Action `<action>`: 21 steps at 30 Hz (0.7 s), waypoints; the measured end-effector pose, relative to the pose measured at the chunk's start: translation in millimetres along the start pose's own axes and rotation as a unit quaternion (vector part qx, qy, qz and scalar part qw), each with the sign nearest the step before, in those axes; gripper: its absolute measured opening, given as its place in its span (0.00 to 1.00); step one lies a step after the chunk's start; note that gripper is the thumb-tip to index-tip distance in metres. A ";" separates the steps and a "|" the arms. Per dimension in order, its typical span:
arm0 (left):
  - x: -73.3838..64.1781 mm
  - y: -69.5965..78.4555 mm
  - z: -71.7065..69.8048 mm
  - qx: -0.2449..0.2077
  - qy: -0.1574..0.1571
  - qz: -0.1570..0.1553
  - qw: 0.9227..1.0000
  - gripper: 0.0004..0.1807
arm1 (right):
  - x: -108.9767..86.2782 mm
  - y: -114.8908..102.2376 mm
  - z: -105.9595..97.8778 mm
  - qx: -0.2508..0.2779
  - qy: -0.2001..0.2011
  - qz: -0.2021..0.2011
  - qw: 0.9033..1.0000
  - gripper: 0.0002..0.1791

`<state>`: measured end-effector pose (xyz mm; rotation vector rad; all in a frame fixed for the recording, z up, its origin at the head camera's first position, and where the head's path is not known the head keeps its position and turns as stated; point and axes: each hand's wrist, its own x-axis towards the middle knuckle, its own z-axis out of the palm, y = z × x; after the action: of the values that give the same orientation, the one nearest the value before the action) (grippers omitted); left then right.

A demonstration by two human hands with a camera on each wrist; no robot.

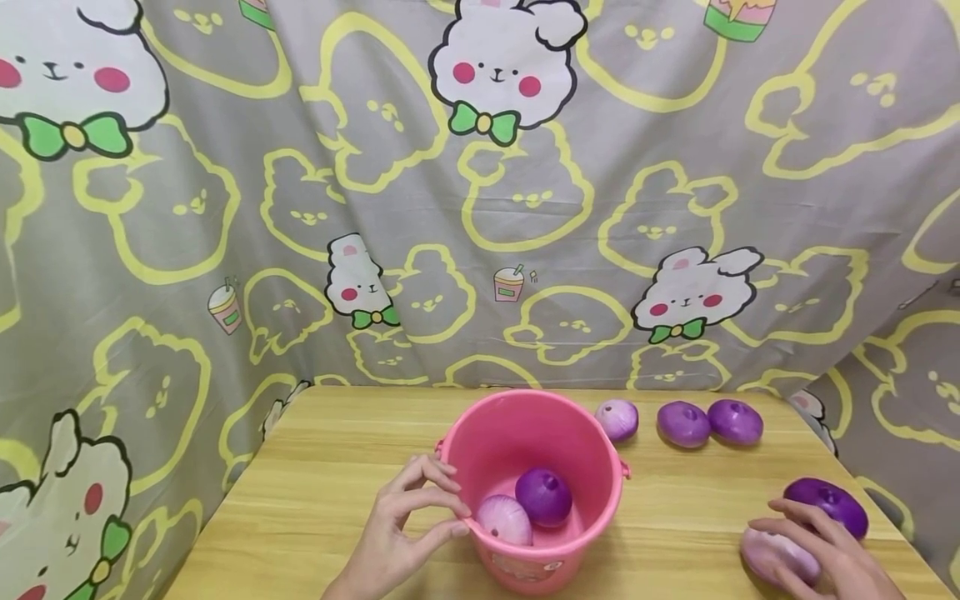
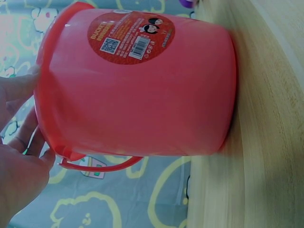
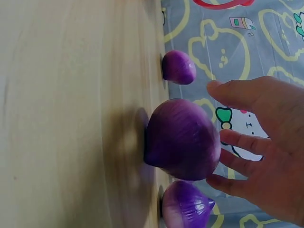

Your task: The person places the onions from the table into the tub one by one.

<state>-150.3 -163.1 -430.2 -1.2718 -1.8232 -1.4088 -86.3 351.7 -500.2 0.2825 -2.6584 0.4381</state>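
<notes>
A pink bucket [image 1: 600, 521] stands upright, with a pale purple onion [image 1: 504, 521] and a darker onion [image 1: 543, 497] inside. At its left rim, my left hand [image 1: 401, 521] holds the edge with thumb and curved fingers. The left wrist view has the bucket's outer wall [image 2: 137, 99] and the left hand [image 2: 23, 171] at the rim. Over a pale purple onion [image 1: 768, 557] at the front right, my right hand [image 1: 836, 550] spreads its fingers. In the right wrist view the fingertips of the right hand [image 3: 266, 147] are right at the onion [image 3: 183, 140].
Just behind the right hand lies a dark purple onion [image 1: 843, 504]. Further back on the wooden table [image 1: 300, 492] are a light onion [image 1: 618, 421] and two purple onions, one left [image 1: 682, 423] and one right [image 1: 737, 422]. A patterned grey curtain [image 1: 525, 217] hangs behind.
</notes>
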 end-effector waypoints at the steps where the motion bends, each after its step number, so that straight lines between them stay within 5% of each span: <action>1: -0.2 0.0 -0.1 0.000 0.000 -0.001 1.000 0.13 | -0.8 -0.1 0.3 -0.001 -0.004 0.004 1.000 0.23; 21: -0.1 0.1 -0.8 -0.002 -0.001 0.000 1.000 0.13 | -8.1 8.2 6.4 0.008 -0.069 0.053 0.996 0.27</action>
<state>-150.3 -163.9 -429.9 -1.2754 -1.8231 -1.4114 -83.7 358.1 -511.4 0.1834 -2.8161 0.4899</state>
